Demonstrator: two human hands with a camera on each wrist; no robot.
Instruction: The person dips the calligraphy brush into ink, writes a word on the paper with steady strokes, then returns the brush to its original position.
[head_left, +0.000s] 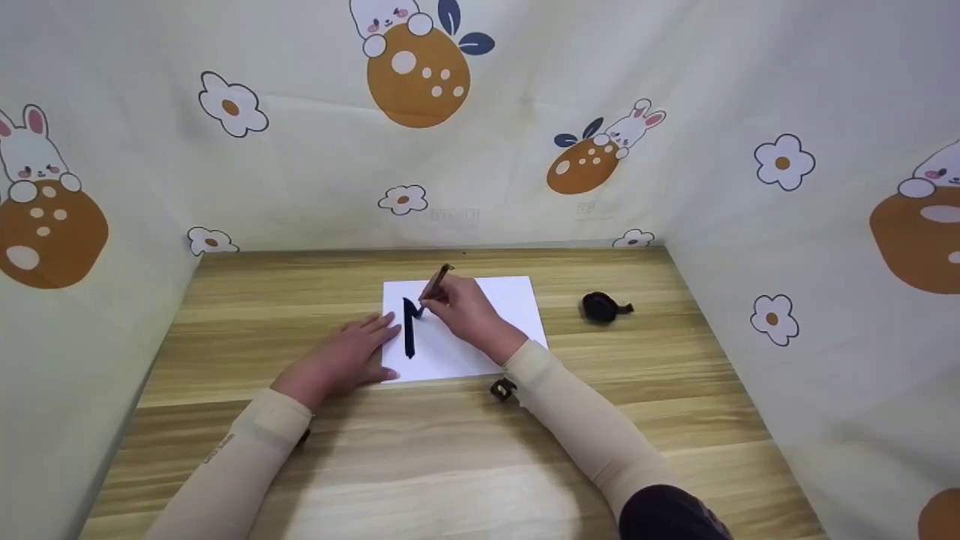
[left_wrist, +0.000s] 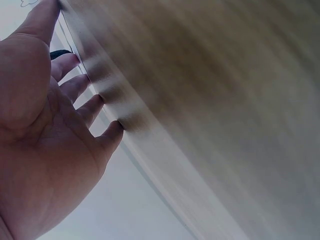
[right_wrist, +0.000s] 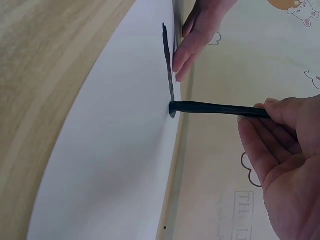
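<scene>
R hand (head_left: 469, 311): thumb + fingertips pinched brush (head_left: 441, 279), dark slim handle, gripped toward upper end per R-wrist view. Tip was down on white paper (head_left: 465, 352), touching it at end of a short black stroke. Paper lay flat on bench (head_left: 637, 420), approx. mid, long side twd person. Ink marks (head_left: 409, 330) in its L part: one long vert. stroke, plus the short one slanting down to R from near its top.

L hand (head_left: 341, 360): fingers extended & spread, gripped nothing; fingertips + thumb rested at paper's L edge.

Round black dish (head_left: 600, 307) w/ short stub on R side sat on bench, R of paper, well apart. Small black item (head_left: 502, 388) at R wrist, just off paper's near edge; ID unclear. Pale sleeves (head_left: 570, 412) on both forearms; dark cuff (head_left: 667, 514) higher up R arm. Backdrop (head_left: 315, 165), rear & sides: pale cloth w/ rabbits, orange-brown fruit, flowers.
</scene>
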